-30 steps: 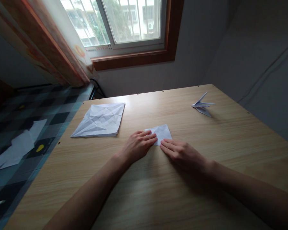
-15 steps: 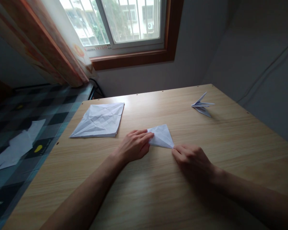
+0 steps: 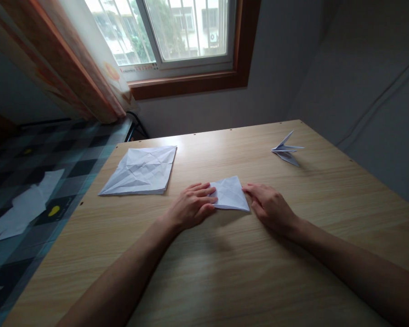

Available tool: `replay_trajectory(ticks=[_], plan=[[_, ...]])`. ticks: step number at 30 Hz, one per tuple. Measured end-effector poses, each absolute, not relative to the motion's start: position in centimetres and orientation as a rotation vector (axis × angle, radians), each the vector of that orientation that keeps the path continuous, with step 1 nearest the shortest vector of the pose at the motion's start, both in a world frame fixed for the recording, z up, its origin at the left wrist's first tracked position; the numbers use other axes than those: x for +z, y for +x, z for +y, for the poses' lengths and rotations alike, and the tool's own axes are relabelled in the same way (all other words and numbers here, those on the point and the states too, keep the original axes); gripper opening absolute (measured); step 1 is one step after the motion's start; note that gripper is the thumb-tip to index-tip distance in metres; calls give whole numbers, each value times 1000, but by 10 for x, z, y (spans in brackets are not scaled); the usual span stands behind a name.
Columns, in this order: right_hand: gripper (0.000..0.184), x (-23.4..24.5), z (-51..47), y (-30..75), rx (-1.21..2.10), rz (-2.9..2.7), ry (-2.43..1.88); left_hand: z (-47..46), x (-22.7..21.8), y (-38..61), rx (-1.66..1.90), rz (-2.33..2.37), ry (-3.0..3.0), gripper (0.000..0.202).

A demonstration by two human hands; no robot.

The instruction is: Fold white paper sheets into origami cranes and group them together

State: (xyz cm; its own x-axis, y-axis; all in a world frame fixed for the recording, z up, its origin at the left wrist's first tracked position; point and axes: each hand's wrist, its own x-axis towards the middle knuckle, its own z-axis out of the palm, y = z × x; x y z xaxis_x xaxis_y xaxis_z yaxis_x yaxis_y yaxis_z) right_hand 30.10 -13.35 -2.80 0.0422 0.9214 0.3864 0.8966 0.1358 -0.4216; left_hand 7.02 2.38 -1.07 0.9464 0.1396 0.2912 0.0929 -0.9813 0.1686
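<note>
- Folded paper (image 3: pixel 231 194): small and white, lying on the bench (image 3: pixel 197 272) between the left hand (image 3: pixel 193 204) and the right hand (image 3: pixel 272 204).
- Left hand: laid flat, fingers slightly spread, the tips resting over the paper's left side.
- Right hand: fingers drawn close together, tips at the paper's right edge; whether they pinch it or only touch, I can't tell.
- Creased sheet (image 3: pixel 139 172): larger, beyond the left hand and to its left.
- Pointed paper figure (image 3: pixel 285 149): well beyond the right hand, its points fanned.
- Loose paper (image 3: pixel 29 204): on checked cloth (image 3: pixel 85 152), well left of the left hand.
</note>
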Motion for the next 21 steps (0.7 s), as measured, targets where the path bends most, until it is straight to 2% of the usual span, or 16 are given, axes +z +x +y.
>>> replay_trajectory(ticks=[2, 5, 15, 18, 21], plan=[[36, -30, -132, 302, 65, -1848, -1739, 23, -14, 71, 484, 236, 2900, 40], [35, -30, -131, 302, 85, -1871, -1716, 20, -16, 72, 469, 233, 2854, 27], [31, -32, -129, 304, -1, -1889, -1708, 19, -5, 73, 272, 149, 2858, 49], [29, -30, -129, 303, 56, -1837, -1708, 18, -8, 74, 365, 177, 2851, 34], [26, -28, -128, 302, 104, -1796, -1701, 18, -10, 75, 446, 185, 2813, 31]])
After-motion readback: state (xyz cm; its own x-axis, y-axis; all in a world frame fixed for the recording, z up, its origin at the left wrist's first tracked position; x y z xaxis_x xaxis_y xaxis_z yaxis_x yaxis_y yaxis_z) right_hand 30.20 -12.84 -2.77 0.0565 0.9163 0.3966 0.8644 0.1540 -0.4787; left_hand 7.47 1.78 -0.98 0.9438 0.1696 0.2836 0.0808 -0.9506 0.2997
